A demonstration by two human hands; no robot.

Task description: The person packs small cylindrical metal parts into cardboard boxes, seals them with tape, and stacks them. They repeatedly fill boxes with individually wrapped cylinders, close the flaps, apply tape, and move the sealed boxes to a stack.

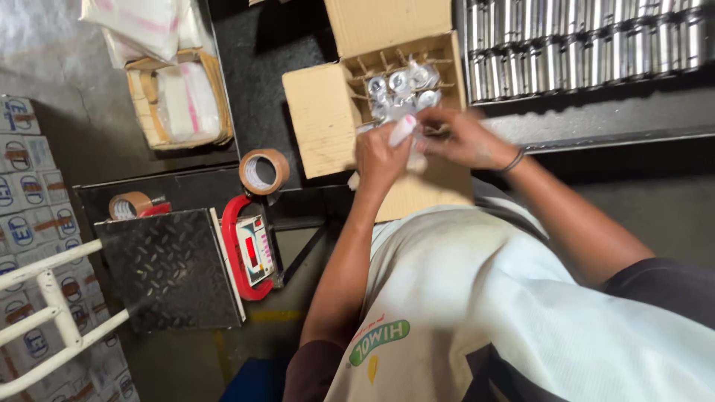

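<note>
Gripping a white wrapped part (403,130) in left hand (381,155), fingers curled round it, just above open box (328,119). Right hand (465,140) blurred, touching wrap; finger state unclear. Tape roll (264,171), scale (249,249) nearby.

Blurred hands, hidden box corner

Both the left hand (381,156) and right hand (463,138) smear with motion over the cardboard box (324,119), hiding its near corner; the white piece (402,130) between them is unreadable, and the metal cylinders (588,45) run off the top edge.

Dark bench (268,52) carries an open carton (350,112), tape roll (264,171), seemingly metal cylinders (581,45).
</note>
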